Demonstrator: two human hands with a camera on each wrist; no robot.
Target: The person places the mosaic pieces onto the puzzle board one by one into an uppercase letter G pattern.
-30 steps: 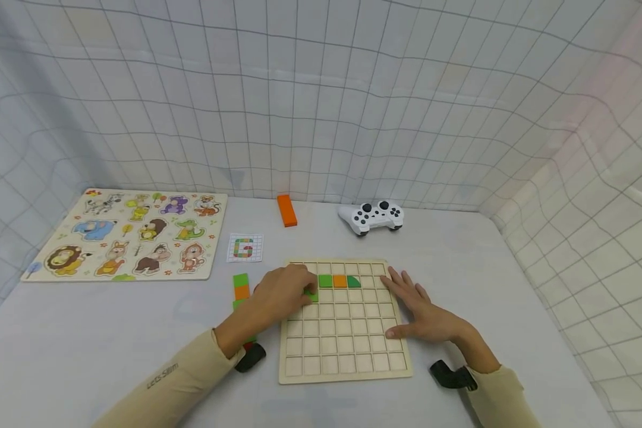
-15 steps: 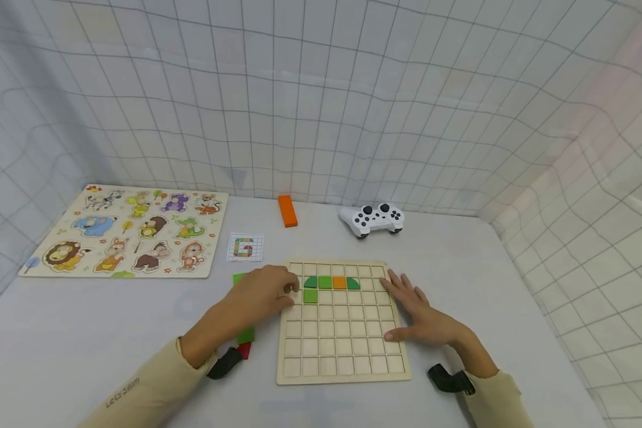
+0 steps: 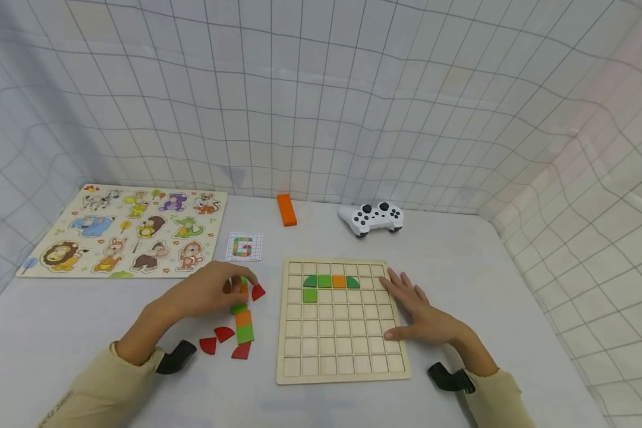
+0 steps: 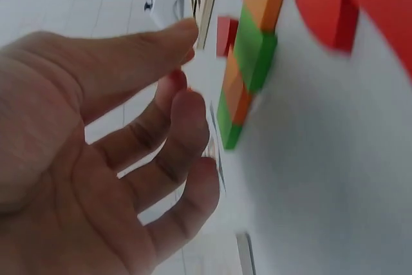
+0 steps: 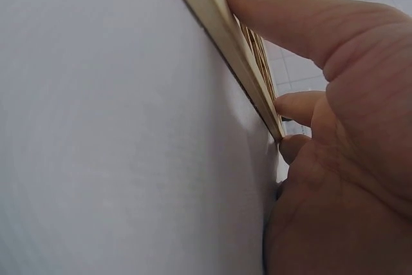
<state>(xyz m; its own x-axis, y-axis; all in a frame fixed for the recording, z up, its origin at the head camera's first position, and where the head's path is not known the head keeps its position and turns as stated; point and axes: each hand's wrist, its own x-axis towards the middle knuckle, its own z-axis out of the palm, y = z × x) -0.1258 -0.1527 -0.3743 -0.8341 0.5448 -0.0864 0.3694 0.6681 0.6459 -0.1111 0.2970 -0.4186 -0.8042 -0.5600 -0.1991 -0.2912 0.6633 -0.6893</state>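
Observation:
My left hand (image 3: 208,289) hovers over a column of green and orange square tiles (image 3: 244,327), its fingers loosely bent. In the left wrist view the thumb (image 4: 141,53) and fingers stand apart from the tiles with nothing held between them. Red quarter-round tiles (image 3: 224,334) lie beside the column. My right hand (image 3: 425,315) rests along the right edge of the wooden grid board (image 3: 344,378), fingers spread on its rim. Set in the board's upper rows are an orange square (image 3: 339,282), two green squares and two dark green quarter-rounds (image 3: 352,282).
A small pattern card (image 3: 244,246) lies behind the tiles. The animal puzzle board (image 3: 123,238) is at the back left. An orange block (image 3: 286,210) and a white game controller (image 3: 373,218) lie near the gridded backdrop (image 3: 310,107).
My left hand has let go of the green square in the second row and moved left to the loose tiles, uncovering the left quarter-round. My right hand has stayed on the board's edge.

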